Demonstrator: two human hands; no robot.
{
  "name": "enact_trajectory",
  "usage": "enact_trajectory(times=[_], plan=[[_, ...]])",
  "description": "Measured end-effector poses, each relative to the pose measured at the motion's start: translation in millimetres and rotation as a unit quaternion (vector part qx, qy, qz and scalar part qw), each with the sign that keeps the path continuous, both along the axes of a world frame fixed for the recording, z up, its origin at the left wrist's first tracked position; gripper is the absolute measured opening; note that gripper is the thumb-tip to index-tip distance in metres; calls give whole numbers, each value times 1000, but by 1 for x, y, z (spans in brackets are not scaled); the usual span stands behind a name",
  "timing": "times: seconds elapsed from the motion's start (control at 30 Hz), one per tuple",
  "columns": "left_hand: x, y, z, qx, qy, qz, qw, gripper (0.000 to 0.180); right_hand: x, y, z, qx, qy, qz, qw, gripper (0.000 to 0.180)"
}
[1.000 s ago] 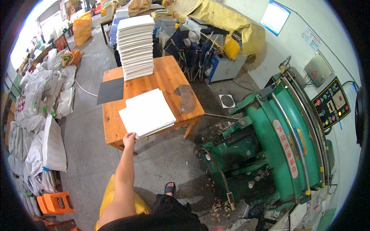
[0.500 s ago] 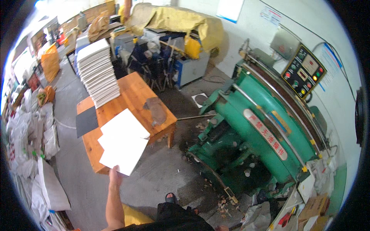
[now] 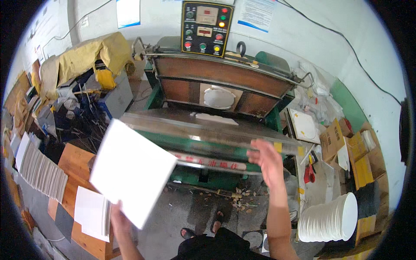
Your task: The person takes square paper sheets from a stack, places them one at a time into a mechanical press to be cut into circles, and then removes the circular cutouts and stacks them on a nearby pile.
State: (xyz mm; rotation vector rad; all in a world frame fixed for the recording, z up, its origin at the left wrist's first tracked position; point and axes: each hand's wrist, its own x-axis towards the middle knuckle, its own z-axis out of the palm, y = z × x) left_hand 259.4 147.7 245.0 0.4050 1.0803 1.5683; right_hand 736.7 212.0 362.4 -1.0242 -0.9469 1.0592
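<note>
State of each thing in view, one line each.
Left hand: gripping white sheet
White sheet: lifted, tilted
Right hand: empty, open
Green press: open
Control panel: lit
Tall sheet stack: piled
White disc stack: piled
Yellow cover: draped, creased

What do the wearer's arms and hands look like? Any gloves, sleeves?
Left hand and right hand: five-fingered type, ungloved, slightly blurred. Left forearm and right forearm: bare, no sleeve, watch, cable or marking visible.

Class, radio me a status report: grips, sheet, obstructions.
Left grip holding white sheet by lower-left edge. Right grip open, empty. White sheet held off wooden table. No obstruction apparent.
</note>
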Motion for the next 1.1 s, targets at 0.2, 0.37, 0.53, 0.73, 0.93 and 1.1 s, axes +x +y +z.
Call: enact_trajectory(times=[0.2, 0.37, 0.53, 0.73, 0.93, 1.1], plan=[[144, -18, -40, -92, -56, -247, 963, 58, 143, 156, -159, -227, -7, -66, 972, 54], [196, -41, -40, -182, 10, -220, 958, 42, 100, 218, -252, -397, 34, -73, 914, 45], [210, -36, -55, -198, -49, -261, 943, 40, 102, 251, -286, -388, 180, 38, 903, 29], [277, 42, -77, -152, -145, -338, 917, 46, 151, 246, -281, -287, 221, 132, 923, 33], [377, 185, -130, -166, -125, -274, 939, 38, 254, 130, -183, -199, 161, -24, 966, 50], [404, 247, -152, -181, -140, -251, 940, 34, 298, -3, -170, -181, 141, -190, 955, 47]])
